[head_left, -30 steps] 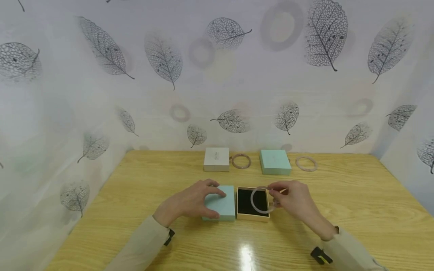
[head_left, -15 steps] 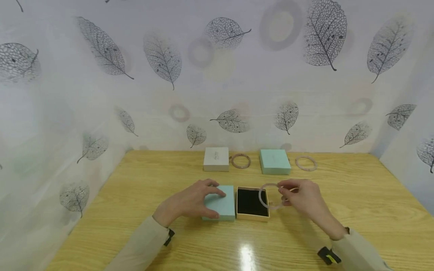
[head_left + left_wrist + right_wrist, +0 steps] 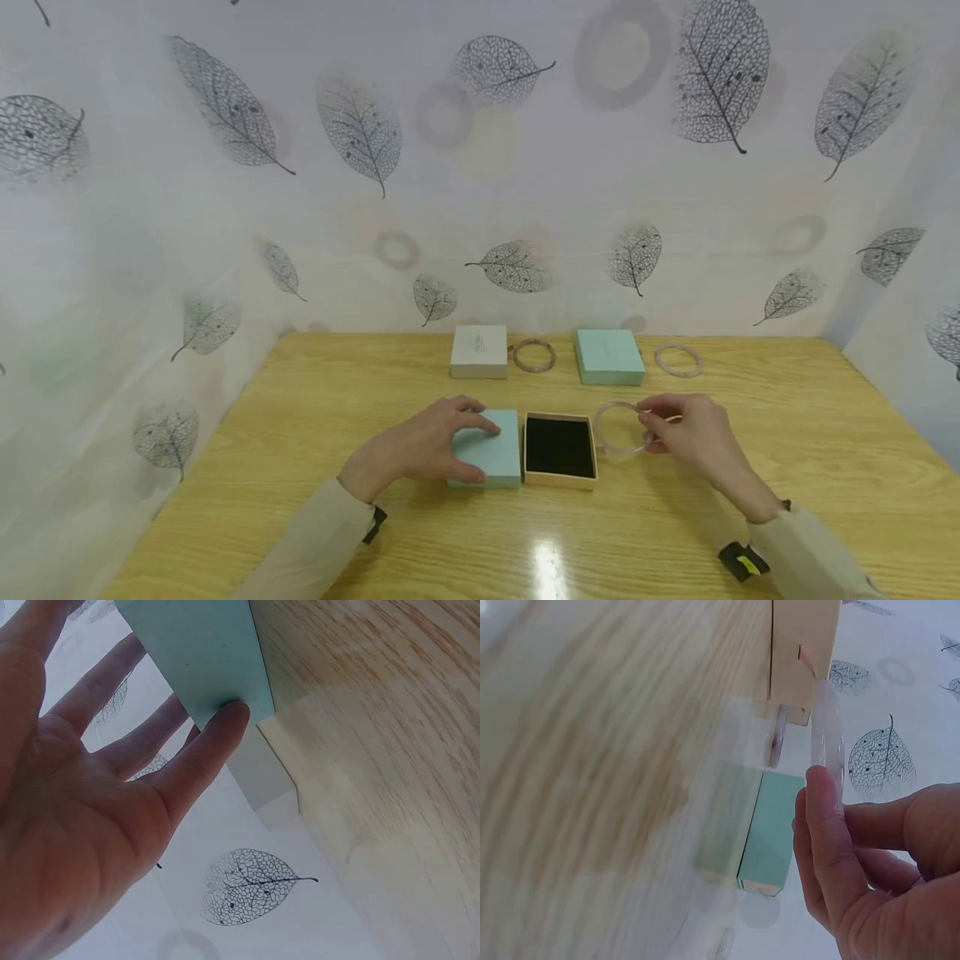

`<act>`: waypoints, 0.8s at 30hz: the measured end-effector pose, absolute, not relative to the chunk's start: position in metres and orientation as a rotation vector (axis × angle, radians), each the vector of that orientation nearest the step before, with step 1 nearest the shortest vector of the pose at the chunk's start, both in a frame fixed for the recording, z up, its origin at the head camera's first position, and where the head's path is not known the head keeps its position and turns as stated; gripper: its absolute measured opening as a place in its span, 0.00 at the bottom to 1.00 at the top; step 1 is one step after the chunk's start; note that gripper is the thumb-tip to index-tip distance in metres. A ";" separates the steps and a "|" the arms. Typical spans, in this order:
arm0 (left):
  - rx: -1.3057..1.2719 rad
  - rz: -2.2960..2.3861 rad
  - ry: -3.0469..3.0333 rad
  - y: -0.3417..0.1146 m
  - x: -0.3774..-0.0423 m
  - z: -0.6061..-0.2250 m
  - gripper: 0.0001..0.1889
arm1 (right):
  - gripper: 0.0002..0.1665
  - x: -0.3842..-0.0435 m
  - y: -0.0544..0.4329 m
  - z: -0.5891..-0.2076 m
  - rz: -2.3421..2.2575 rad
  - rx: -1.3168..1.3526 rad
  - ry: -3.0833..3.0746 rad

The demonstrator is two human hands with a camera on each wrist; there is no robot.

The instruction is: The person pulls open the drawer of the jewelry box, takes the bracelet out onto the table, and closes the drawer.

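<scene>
My right hand (image 3: 693, 429) pinches a pale translucent bangle (image 3: 618, 403) between thumb and fingertips, just right of an open box. That square box (image 3: 558, 481) has beige walls and a black lining. In the right wrist view the bangle (image 3: 827, 720) stands nearly edge-on, overlapping the beige box wall (image 3: 802, 645). My left hand (image 3: 420, 446) rests on a light-blue box lid (image 3: 504, 458), fingers spread over its left part. A fingertip touches the lid's side (image 3: 210, 652) in the left wrist view.
Along the back stand a white box (image 3: 480, 354), a brownish bangle (image 3: 553, 357), a mint-green box (image 3: 609, 358) and another pale bangle (image 3: 700, 367). A leaf-patterned covering (image 3: 525, 183) rises behind the wooden table (image 3: 337, 375).
My right hand has carried the bangle rightward, from over the open box's black lining to beside its right wall. The left hand and the lid have stayed put.
</scene>
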State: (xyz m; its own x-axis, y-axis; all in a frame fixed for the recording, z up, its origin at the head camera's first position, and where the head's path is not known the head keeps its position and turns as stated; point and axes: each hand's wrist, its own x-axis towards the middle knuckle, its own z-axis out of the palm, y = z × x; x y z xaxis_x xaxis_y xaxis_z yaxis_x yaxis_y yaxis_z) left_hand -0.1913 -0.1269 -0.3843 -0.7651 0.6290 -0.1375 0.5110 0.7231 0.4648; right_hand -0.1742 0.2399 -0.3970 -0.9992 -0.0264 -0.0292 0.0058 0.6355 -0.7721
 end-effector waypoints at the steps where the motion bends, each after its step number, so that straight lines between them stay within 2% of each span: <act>1: 0.894 0.588 2.642 -0.127 -0.191 -0.384 0.30 | 0.15 -0.175 0.241 -0.398 -1.318 -0.014 2.810; 24: 0.890 0.595 2.631 -0.128 -0.191 -0.383 0.30 | 0.14 -0.189 0.253 -0.402 -1.167 -0.029 2.879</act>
